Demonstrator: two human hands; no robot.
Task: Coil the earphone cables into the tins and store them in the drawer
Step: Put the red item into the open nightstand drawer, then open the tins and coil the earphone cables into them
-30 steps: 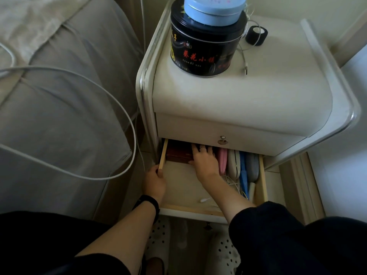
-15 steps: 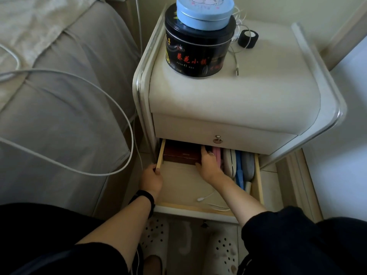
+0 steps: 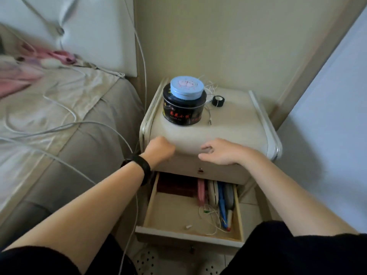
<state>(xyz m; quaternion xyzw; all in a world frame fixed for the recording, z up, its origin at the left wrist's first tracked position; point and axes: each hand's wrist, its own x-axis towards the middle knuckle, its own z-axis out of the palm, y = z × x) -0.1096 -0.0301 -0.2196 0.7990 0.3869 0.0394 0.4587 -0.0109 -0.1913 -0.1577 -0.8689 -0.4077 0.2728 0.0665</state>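
The blue tin [image 3: 187, 87] sits stacked on the black tin [image 3: 181, 110] at the rear left of the bench [image 3: 234, 120] (a padded bedside unit). The earphone cable [image 3: 210, 96] lies loose just beside the tins, its plug end on the bench top. Left hand [image 3: 159, 148] is over the front edge, fingers curled into a fist and holding nothing. Right hand [image 3: 220, 153] is alongside, fingers relaxed and spread. The drawer [image 3: 188, 235] below stands pulled out, with a dark red box [image 3: 175, 185] at the back and pens [image 3: 223, 207] along the right side.
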